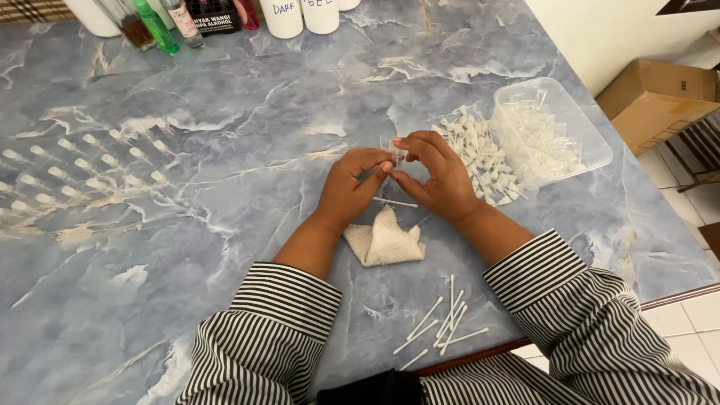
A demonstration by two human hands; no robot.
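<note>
near edge first: loose bunch of white cotton swabs on the blue marbled worktop, at about 5 o'clock from the hands, sticks mostly running near-to-far with a slight rightward lean. striped sleeves come in from the bottom on both sides.

just beyond, a folded beige cloth lies between the wrists, at 6 o'clock from the hands. one single swab lies flat just past it, long axis roughly left-right, under the hands.

left hand and right hand meet mid-worktop. fingers of both are closed together, pinching a small clear vial between the fingertips. vial is held off the worktop, near centre of view. long axis looks about upright, slightly tilted; too small and too covered to tell which end is the mouth.

at 3 o'clock from the hands, just beside the right hand: a heap of small white plastic caps on the worktop, touching a clear plastic tub with more clear parts inside.

at 9 o'clock, well apart: rows of small filled vials lying in lines.

at 12 o'clock, far edge: white bottles, a green bottle and other small bottles. cardboard box on the floor at 2 o'clock, off the worktop.
</note>
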